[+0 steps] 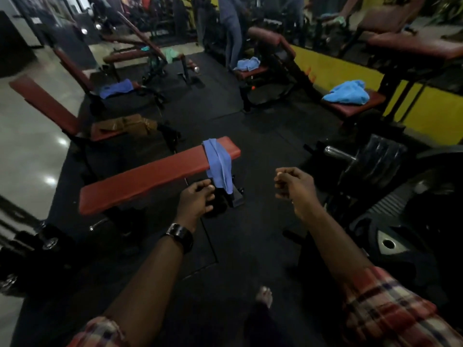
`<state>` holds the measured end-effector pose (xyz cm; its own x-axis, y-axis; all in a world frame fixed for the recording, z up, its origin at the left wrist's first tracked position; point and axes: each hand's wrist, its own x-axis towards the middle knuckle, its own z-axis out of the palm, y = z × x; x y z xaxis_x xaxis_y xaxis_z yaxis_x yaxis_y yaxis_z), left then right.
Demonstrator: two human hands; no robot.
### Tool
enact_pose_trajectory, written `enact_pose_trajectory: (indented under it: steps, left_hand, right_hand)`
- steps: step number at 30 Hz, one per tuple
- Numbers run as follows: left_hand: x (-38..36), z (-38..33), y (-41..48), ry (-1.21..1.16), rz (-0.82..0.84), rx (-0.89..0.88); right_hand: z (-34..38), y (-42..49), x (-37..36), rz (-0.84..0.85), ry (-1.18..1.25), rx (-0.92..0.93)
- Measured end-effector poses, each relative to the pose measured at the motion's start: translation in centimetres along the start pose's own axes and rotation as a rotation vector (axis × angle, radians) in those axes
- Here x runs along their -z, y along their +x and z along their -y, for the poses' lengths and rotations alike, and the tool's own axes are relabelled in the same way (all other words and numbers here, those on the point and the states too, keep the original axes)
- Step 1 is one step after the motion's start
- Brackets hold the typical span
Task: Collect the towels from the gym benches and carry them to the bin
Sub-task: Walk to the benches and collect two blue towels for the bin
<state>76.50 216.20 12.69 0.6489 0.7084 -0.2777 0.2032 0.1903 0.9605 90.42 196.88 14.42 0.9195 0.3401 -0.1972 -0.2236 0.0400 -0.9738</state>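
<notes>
A blue towel hangs over the near end of a flat red bench in front of me. My left hand is just below and left of the towel's hanging end, fingers loosely curled, holding nothing. My right hand hovers to the right of the bench, fingers curled, empty. More towels lie on other benches: a brown one, a dark blue one, a light blue one at the right, a pale blue one farther back, and a green one. No bin is in view.
Black rubber flooring runs between two rows of red benches. Weight plates and a dumbbell crowd the right side. A yellow wall base with mirrors lines the right. A person stands at the back. My bare foot is below.
</notes>
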Motion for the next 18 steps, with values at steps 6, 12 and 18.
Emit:
enact_pose_trajectory:
  steps: [6,12,18]
  left_hand:
    - [-4.9,-1.1,15.3,0.011,0.009,0.108]
    - [-8.0,-2.2,28.3,0.034,-0.003,0.227]
    - [-10.0,-1.6,44.0,0.055,0.067,0.31]
  right_hand:
    - [-1.2,16.2,-3.4,-0.037,0.057,-0.119]
    - [-1.9,29.1,-8.7,-0.053,0.008,-0.215]
    - [-4.2,42.6,-14.0,-0.078,-0.067,-0.254]
